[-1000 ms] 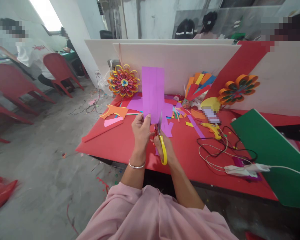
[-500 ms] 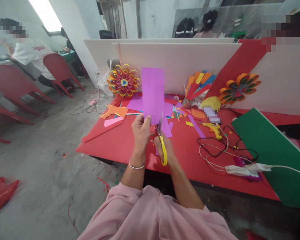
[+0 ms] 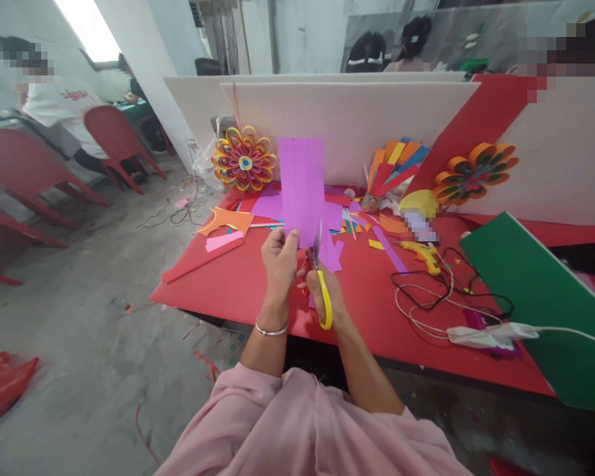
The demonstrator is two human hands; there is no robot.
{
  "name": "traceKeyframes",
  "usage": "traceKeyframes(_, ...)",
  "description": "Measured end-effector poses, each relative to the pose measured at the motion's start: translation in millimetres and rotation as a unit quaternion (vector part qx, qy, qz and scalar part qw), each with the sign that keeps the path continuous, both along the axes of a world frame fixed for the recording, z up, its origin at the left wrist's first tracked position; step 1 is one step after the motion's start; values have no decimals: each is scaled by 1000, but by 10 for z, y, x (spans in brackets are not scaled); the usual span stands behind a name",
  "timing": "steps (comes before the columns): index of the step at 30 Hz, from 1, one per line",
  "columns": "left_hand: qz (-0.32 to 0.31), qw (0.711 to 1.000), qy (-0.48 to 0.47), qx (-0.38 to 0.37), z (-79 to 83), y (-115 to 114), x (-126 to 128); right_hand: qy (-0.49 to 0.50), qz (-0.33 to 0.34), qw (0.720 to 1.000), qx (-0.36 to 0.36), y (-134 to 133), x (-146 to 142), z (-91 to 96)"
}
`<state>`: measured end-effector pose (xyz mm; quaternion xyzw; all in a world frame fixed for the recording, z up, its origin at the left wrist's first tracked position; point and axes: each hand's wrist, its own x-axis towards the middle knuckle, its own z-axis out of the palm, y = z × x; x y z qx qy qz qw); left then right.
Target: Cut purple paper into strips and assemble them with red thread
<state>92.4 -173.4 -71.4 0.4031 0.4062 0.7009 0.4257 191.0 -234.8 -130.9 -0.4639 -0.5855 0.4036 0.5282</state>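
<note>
My left hand [image 3: 280, 254] pinches the lower edge of an upright sheet of purple paper [image 3: 301, 185] between thumb and fingers. Faint lengthwise lines run down the sheet. In my right hand [image 3: 324, 287] is a pair of scissors [image 3: 323, 291] with yellow and red handles. Their blades point upward at the lower right edge of the sheet and stand apart. Part of the right fingers is hidden behind the handles. Purple paper scraps [image 3: 333, 254] lie on the red-covered table [image 3: 228, 284] behind the hands.
A looped paper flower [image 3: 245, 163] leans at the back left, another flower [image 3: 476, 175] at the right. A yellow glue gun [image 3: 424, 256], tangled cords and a white power strip [image 3: 490, 336] lie right, beside a green board [image 3: 540, 311]. Other people sit at the far left.
The purple sheet has dipped slightly lower. The scissor blades have opened a little wider and the right hand has shifted only slightly.
</note>
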Motion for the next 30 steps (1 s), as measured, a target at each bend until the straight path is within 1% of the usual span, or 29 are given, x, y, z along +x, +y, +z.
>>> traceKeyframes(6,-1,1000,-1,6,-26,16,2,21,13,1000,1,2,2,-24)
traceKeyframes(11,-3,1000,-5,10,-21,20,4,35,6,999,-6,8,-7,-70)
traceKeyframes(20,-7,1000,-3,14,-34,43,17,89,-11,995,-43,-16,-37,-101)
traceKeyframes(30,-9,1000,4,7,-26,43,21,93,-23,993,-67,-24,-48,-40)
